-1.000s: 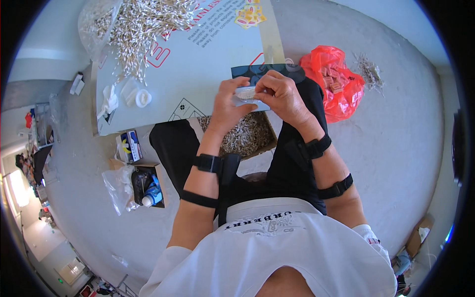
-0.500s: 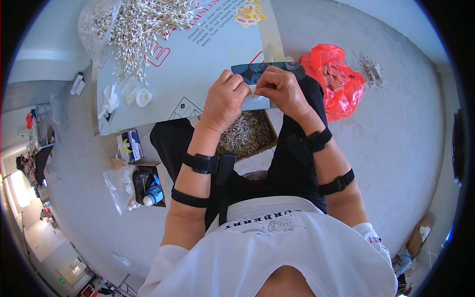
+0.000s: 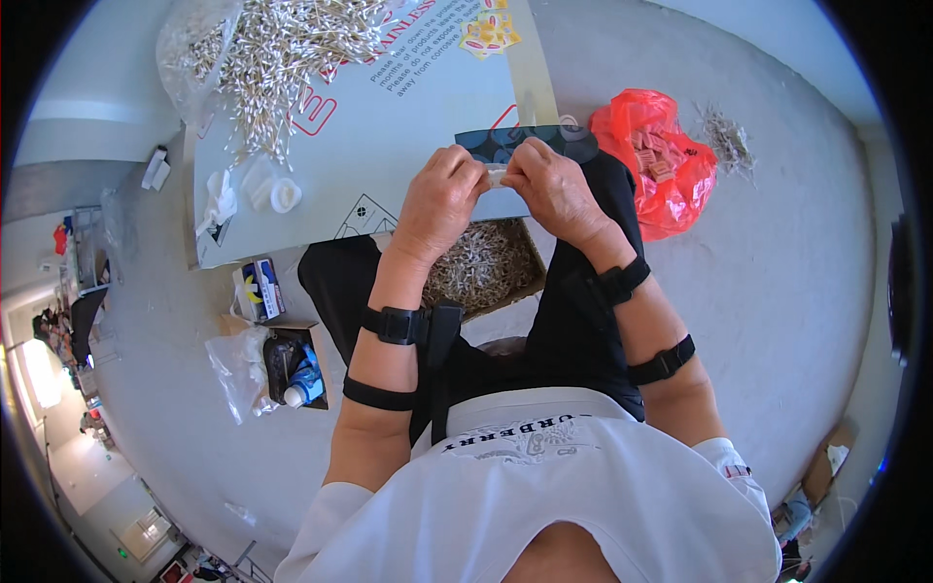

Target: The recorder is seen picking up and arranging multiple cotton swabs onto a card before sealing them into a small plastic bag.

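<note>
My left hand (image 3: 437,204) and my right hand (image 3: 559,194) meet over the table's near edge, fingers closed in pinches. Between the fingertips is a small white bundle (image 3: 497,179), mostly covered by the fingers; its exact kind cannot be made out. Just beyond the hands lies a dark blue patterned sheet (image 3: 473,142). Below them, between my knees, a cardboard box (image 3: 533,284) holds a mass of cotton swabs (image 3: 476,262). A large heap of loose cotton swabs (image 3: 267,83) spreads over the table's far left.
The table (image 3: 389,136) also bears white tape rolls (image 3: 284,195), a clear bag (image 3: 185,53) and yellow labels (image 3: 491,34). On the floor, a red bag (image 3: 685,185) of small pink packs stands right, near scattered swabs (image 3: 727,141). A box with a blue bottle (image 3: 305,379) sits left.
My right hand has turned, its fingers now curling down over the white bundle. My left hand has shifted slightly and keeps its pinch.
</note>
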Motion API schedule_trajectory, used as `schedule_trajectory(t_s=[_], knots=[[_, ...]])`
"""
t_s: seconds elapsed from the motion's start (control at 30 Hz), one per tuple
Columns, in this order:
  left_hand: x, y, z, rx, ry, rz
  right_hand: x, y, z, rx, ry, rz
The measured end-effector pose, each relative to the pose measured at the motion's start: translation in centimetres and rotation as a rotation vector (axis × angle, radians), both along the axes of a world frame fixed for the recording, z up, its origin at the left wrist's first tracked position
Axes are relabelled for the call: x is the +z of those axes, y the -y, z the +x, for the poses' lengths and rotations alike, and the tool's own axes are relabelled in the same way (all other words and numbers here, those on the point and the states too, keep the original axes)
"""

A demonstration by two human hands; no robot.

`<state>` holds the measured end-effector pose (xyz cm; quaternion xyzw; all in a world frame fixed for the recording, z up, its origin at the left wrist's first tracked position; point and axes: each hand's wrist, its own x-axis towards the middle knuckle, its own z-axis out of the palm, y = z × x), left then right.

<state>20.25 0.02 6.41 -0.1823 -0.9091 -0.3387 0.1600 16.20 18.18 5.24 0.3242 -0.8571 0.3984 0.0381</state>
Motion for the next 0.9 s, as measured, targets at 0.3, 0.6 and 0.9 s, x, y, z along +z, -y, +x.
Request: schedule_trajectory(t_s=[0.3, 0.6, 0.9], knots=[[-0.5, -0.5, -0.9, -0.003, -0.156, -0.149, 0.7, 0.2, -1.2, 0.073, -0.160, -0.080], [-0.1, 0.2, -1.1, 0.037, -0.107, 0.031, 0.5, 1.5, -1.3, 0.008, -0.286, 0.030], [3.7, -0.2, 2.7, 0.061, -0.136, 0.104, 4.7, 0.6, 2.0, 0.031, -0.184, -0.151]])
